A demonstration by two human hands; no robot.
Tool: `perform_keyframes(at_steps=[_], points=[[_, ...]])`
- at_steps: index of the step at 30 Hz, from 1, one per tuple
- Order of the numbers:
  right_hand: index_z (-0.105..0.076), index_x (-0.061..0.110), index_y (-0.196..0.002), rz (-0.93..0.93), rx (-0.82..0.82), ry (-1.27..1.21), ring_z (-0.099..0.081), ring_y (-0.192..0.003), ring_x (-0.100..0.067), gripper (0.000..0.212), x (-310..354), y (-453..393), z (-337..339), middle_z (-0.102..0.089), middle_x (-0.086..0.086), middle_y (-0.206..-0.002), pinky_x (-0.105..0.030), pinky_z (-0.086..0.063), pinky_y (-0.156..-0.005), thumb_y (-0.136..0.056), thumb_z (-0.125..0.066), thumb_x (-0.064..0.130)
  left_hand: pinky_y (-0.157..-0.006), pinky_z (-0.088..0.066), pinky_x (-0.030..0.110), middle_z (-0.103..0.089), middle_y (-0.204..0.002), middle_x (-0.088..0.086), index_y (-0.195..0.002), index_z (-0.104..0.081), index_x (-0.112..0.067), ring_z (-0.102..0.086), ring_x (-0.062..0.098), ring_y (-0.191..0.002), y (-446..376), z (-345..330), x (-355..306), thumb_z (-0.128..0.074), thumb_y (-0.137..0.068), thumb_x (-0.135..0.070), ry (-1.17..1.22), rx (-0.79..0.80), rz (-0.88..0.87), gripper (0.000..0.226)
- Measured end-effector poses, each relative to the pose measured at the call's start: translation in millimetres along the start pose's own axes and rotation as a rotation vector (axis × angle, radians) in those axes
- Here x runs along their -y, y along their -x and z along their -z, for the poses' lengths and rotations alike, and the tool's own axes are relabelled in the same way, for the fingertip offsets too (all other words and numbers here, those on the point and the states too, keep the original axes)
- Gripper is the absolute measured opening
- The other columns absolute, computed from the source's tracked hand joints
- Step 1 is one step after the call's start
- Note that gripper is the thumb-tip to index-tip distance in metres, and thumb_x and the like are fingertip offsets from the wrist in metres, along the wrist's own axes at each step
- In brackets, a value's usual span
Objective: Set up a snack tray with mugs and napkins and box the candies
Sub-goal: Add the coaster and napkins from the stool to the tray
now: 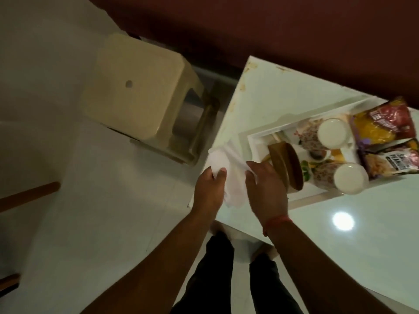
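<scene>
A white napkin (226, 168) is stretched between both hands at the table's left edge. My left hand (209, 189) pinches its near-left part and my right hand (266, 189) grips its right side. Just right of them lies a white tray (255, 143) on the glass table. On the tray stand two patterned mugs, one farther (326, 134) and one nearer (344, 180), and a wooden-lidded jar (286, 168). My right hand partly hides the jar's lower side.
Two snack packets lie at the tray's right end, a red and yellow one (383, 123) and a peanuts one (390, 162). The glass table (340, 257) reflects a lamp. A beige plastic stool (140, 96) stands on the floor to the left. My legs show below.
</scene>
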State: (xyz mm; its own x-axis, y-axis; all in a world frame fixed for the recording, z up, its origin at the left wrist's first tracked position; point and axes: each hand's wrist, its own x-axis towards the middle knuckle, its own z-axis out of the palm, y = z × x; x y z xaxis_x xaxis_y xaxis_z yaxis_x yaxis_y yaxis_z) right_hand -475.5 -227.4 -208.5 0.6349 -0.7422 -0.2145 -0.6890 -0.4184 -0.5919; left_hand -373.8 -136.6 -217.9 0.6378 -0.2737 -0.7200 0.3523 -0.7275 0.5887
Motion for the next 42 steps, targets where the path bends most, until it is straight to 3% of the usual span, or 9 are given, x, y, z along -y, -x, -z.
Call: perform_keyframes(at_steps=[4,9,13,18,20,25,34,38,42], points=[[-0.071,0.010,-0.112,0.180,-0.006,0.113,-0.065,-0.083,-0.030,0.032,-5.7,15.1,20.9,-0.067,-0.012,-0.094,-0.036,-0.058,-0.070,-0.080,-0.070,0.004,-0.090,-0.057,0.050,-0.070,-0.105,0.009,-0.100,-0.063,-0.018,-0.068,0.027,-0.098,29.7,-34.4,-14.4,-0.047,-0.099,-0.036,0.170,-0.007,0.074,0.024],[-0.073,0.012,-0.110,0.194,-0.031,0.131,-0.063,-0.079,-0.029,0.030,-26.0,26.6,33.0,-0.065,-0.008,-0.086,-0.036,-0.055,-0.065,-0.081,-0.069,0.005,-0.079,-0.061,0.041,-0.075,-0.096,0.009,-0.104,-0.072,-0.019,-0.072,0.026,-0.092,49.2,-58.4,-29.7,-0.052,-0.095,-0.029,0.397,0.080,0.138,0.025],[-0.071,0.017,-0.115,0.191,-0.027,0.163,-0.061,-0.082,-0.026,0.025,-43.0,32.0,36.5,-0.066,-0.005,-0.090,-0.035,-0.053,-0.067,-0.090,-0.068,0.019,-0.084,-0.060,0.044,-0.074,-0.107,0.011,-0.113,-0.070,-0.019,-0.070,0.028,-0.101,55.5,-70.2,-40.3,-0.046,-0.100,-0.029,0.393,0.089,0.145,0.029],[-0.068,0.016,-0.120,0.183,0.002,0.124,-0.060,-0.084,-0.026,0.032,-53.3,38.0,45.7,-0.064,-0.007,-0.093,-0.038,-0.054,-0.068,-0.088,-0.062,0.014,-0.093,-0.056,0.048,-0.071,-0.117,0.007,-0.127,-0.062,-0.020,-0.068,0.026,-0.107,64.8,-82.8,-52.0,-0.047,-0.093,-0.058,0.406,0.097,0.203,0.053],[-0.066,0.018,-0.121,0.168,0.057,0.059,-0.057,-0.090,-0.024,0.038,-54.5,41.7,52.6,-0.063,-0.004,-0.098,-0.037,-0.052,-0.075,-0.084,-0.054,0.020,-0.096,-0.054,0.048,-0.069,-0.120,0.005,-0.129,-0.059,-0.020,-0.067,0.026,-0.110,67.2,-86.7,-54.7,-0.055,-0.081,-0.068,0.330,0.104,0.188,0.068],[-0.063,0.018,-0.117,0.152,0.057,0.077,-0.056,-0.099,-0.023,0.047,-62.8,53.1,58.5,-0.063,-0.002,-0.106,-0.036,-0.050,-0.089,-0.070,-0.061,0.012,-0.090,-0.059,0.044,-0.069,-0.111,0.008,-0.121,-0.060,-0.014,-0.070,0.025,-0.095,65.0,-100.5,-63.7,-0.058,-0.095,-0.031,0.132,0.027,0.120,0.031],[-0.068,0.014,-0.099,-0.030,-0.155,0.130,-0.060,-0.078,-0.026,0.020,-80.6,42.2,46.2,-0.067,-0.007,-0.092,-0.035,-0.050,-0.068,-0.082,-0.062,0.006,-0.096,-0.050,0.035,-0.056,-0.132,0.006,-0.133,-0.049,-0.018,-0.057,0.028,-0.120,26.4,-127.8,-94.2,-0.063,-0.091,-0.028,-0.232,-0.102,-0.095,0.045],[-0.066,0.015,-0.100,-0.138,-0.182,0.096,-0.061,-0.073,-0.026,0.019,-90.6,43.0,38.9,-0.069,-0.007,-0.087,-0.034,-0.051,-0.064,-0.082,-0.063,0.010,-0.076,-0.059,0.030,-0.053,-0.097,-0.005,-0.102,-0.052,-0.027,-0.058,0.019,-0.088,-4.9,-125.6,-108.0,-0.065,-0.085,-0.017,-0.303,-0.013,-0.206,0.023],[-0.066,0.015,-0.101,-0.220,-0.203,0.125,-0.062,-0.075,-0.026,0.015,-101.2,41.0,31.4,-0.067,-0.007,-0.090,-0.034,-0.052,-0.063,-0.087,-0.062,0.018,-0.046,-0.052,0.018,-0.049,-0.085,-0.011,-0.104,-0.054,-0.027,-0.054,0.006,-0.070,-21.6,-131.2,-119.2,-0.066,-0.086,-0.012,-0.456,0.089,-0.363,0.026]])
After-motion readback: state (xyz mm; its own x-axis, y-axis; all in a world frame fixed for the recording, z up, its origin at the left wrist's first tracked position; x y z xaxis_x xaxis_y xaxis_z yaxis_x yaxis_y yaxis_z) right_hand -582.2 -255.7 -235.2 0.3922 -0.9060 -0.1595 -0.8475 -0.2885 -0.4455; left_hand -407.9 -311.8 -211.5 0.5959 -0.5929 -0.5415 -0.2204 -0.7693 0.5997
